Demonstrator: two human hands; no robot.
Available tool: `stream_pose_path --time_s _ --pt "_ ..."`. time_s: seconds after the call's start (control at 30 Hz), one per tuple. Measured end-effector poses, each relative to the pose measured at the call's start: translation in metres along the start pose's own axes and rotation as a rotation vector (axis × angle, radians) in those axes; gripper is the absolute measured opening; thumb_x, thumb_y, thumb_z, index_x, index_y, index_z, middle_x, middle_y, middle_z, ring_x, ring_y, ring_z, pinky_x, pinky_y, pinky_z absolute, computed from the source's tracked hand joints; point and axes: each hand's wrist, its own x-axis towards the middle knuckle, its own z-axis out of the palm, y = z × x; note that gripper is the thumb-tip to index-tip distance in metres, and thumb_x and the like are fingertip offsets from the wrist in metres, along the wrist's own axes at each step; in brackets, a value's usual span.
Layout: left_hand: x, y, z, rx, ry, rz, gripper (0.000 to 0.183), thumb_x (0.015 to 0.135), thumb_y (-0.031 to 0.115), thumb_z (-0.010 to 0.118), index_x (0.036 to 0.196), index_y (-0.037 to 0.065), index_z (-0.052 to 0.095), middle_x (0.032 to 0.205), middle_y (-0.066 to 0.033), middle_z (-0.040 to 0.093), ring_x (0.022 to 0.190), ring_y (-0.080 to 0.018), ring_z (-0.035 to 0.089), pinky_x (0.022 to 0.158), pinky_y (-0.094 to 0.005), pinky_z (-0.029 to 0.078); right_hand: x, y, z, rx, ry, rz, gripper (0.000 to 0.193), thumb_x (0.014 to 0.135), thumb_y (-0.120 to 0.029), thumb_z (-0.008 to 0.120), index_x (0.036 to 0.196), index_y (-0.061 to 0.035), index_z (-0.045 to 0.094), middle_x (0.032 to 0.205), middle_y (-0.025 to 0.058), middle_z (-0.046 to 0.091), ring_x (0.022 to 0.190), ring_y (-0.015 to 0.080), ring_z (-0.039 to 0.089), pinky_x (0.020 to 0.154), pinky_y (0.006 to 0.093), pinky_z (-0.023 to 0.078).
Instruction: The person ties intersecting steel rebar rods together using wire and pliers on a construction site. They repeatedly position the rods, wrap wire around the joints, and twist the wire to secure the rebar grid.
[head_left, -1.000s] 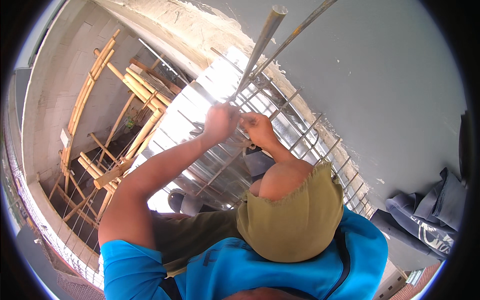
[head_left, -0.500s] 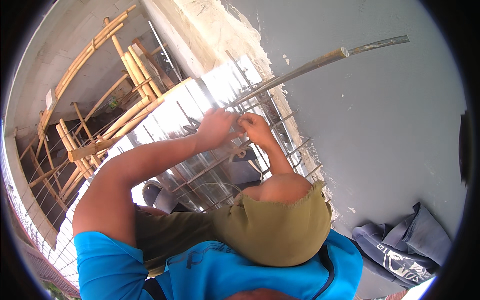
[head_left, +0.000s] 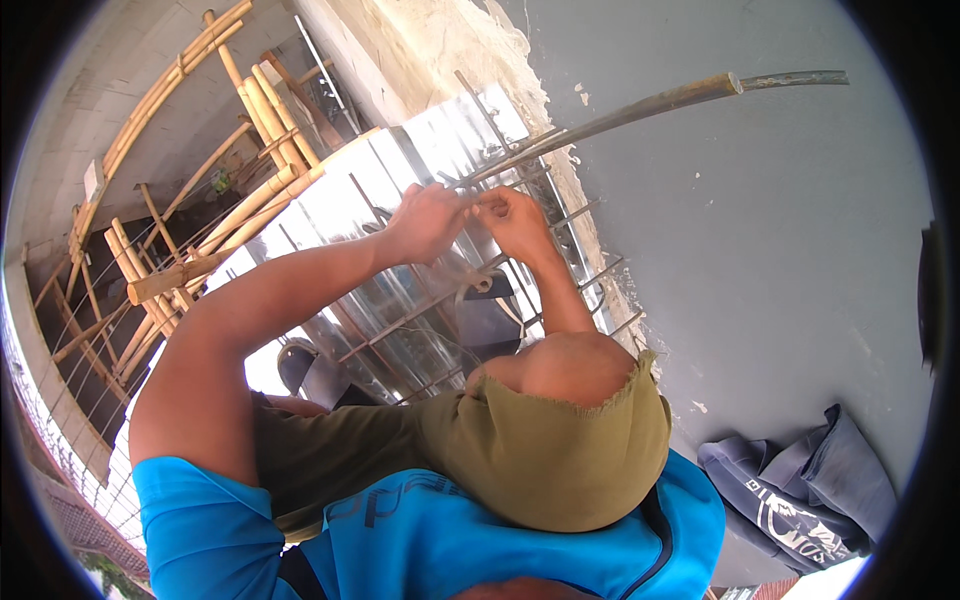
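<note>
Both my hands meet over a grid of steel rebar lying above shiny metal sheeting. My left hand is closed at a crossing of the bars, its fingers curled. Close against it on the right, my right hand pinches thumb and fingers together. Whatever is between the fingers of either hand is too small or too hidden to make out. Just beyond the hands, a long thick bar runs up to the right, with a thinner bar sticking out past its end.
Bamboo poles form a framework at the left. A rough plaster edge borders the smooth grey surface on the right, where a dark garment lies. My shoe stands among the bars, near my bent knee.
My hands stay together at the bars and sit slightly higher in the picture. The right fingers have shifted a little against the left hand. The view has moved slightly.
</note>
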Motion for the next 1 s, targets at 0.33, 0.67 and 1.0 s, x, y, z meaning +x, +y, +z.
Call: stream_pose_path --time_s 0.33,0.67,1.0 --pt "-0.004 0.008 -0.020 -0.081 -0.014 -0.062 0.031 0.108 0.027 0.061 0.126 0.008 0.077 0.102 -0.0124 0.074 0.104 -0.0321 0.065 0.092 -0.0489 0.045 -0.007 -0.007 0.005 -0.080 0.048 -0.065 0.022 0.097 -0.025 0.077 0.105 -0.0060 0.081 0.093 0.0161 0.080 0.087 0.0311 0.078 0.079 0.0410 0.060" --pt "0.005 0.007 0.001 0.010 0.054 -0.040 0.029 0.109 0.027 0.059 0.123 0.008 0.076 0.106 -0.0147 0.073 0.108 -0.0363 0.066 0.092 -0.0509 0.046 -0.007 0.010 0.018 -0.036 0.282 -0.113 0.014 0.087 -0.018 0.072 0.089 -0.0043 0.074 0.083 0.0155 0.076 0.083 0.0384 0.074 0.075 0.0477 0.058" --pt "0.024 -0.012 -0.025 -0.221 -0.013 -0.237 0.037 0.102 0.036 0.070 0.106 0.001 0.081 0.074 -0.0182 0.073 0.070 -0.0322 0.072 0.072 -0.0418 0.055 -0.017 0.019 0.037 -0.030 0.307 -0.082 0.014 0.096 -0.015 0.064 0.100 -0.0038 0.072 0.095 0.0215 0.076 0.092 0.0434 0.073 0.081 0.0521 0.057"
